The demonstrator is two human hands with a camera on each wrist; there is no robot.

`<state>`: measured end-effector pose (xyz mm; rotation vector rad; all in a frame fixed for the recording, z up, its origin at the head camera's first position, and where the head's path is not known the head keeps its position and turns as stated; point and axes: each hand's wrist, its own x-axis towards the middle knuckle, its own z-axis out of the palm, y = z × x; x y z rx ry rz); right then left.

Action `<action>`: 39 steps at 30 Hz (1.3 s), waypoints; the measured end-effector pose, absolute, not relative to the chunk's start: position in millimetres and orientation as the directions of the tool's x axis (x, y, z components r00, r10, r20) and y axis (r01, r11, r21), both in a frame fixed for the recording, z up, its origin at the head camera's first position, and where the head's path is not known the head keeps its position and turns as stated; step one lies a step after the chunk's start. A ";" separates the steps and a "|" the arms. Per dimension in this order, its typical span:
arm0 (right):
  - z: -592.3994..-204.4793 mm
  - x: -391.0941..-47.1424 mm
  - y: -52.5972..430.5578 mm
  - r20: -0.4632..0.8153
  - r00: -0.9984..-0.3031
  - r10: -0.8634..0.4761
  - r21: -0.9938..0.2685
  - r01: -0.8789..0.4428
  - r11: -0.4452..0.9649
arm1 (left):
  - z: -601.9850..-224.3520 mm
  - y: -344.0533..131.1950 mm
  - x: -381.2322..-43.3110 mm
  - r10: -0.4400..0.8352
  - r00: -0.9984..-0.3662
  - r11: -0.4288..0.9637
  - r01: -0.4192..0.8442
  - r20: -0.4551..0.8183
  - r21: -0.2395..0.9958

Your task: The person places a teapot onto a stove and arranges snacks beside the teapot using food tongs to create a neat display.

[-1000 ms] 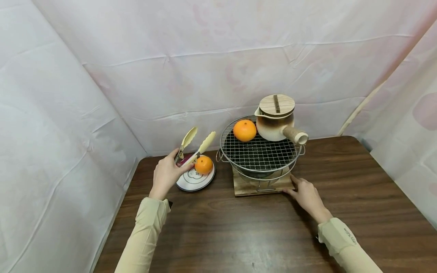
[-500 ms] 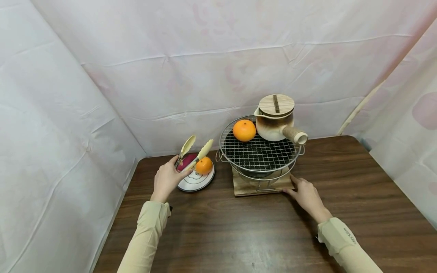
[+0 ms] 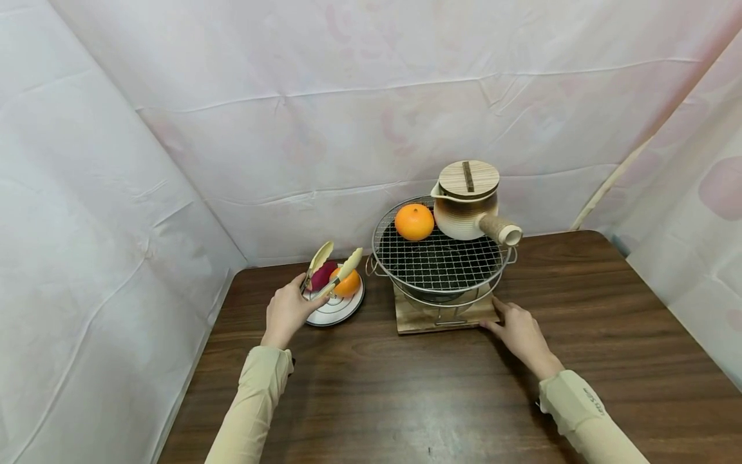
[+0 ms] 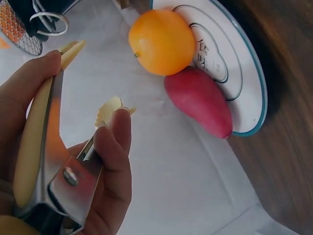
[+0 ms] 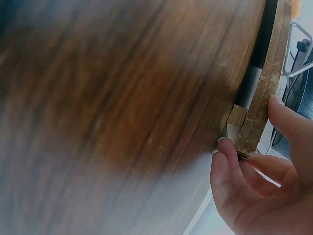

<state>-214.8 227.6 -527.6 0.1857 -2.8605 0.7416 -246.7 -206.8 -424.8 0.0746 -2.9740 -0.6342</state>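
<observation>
Left of the round wire-mesh grill (image 3: 446, 265), the left hand (image 3: 286, 312) holds spread, cream-tipped metal tongs (image 3: 350, 265) near a white, blue-rimmed plate (image 3: 333, 316) bearing an orange fruit (image 4: 162, 42) and oblong magenta tuber (image 4: 199, 101). The right hand (image 3: 522, 332) grips the pale wooden board (image 3: 426, 321) beneath the grill.

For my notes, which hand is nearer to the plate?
Left. The left hand is at the left edge of the plate; the right hand grips the wooden board, farther right.

Dark wood-grain table (image 3: 429, 399), kinda shiny up front, with whitish cloth (image 3: 359, 142) hanging behind it, pink blotches, creases and all. Neat teapot (image 3: 458, 222) too: brown fading to cream, flat wooden lid (image 3: 484, 179) on, wrapped handle (image 3: 496, 229) sticking out.
</observation>
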 end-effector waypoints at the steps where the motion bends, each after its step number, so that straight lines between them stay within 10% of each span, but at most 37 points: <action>1: -527.9 -214.8 227.7 0.205 -0.976 -0.075 -0.469 -0.165 0.868 | -425.6 -206.7 -246.5 -0.074 -0.994 0.913 -0.033 0.085 0.408; 39: -530.8 -215.6 229.2 0.242 -0.968 -0.060 -0.479 -0.173 0.861 | -456.8 -209.1 -245.6 -0.072 -0.996 0.934 -0.053 0.042 0.353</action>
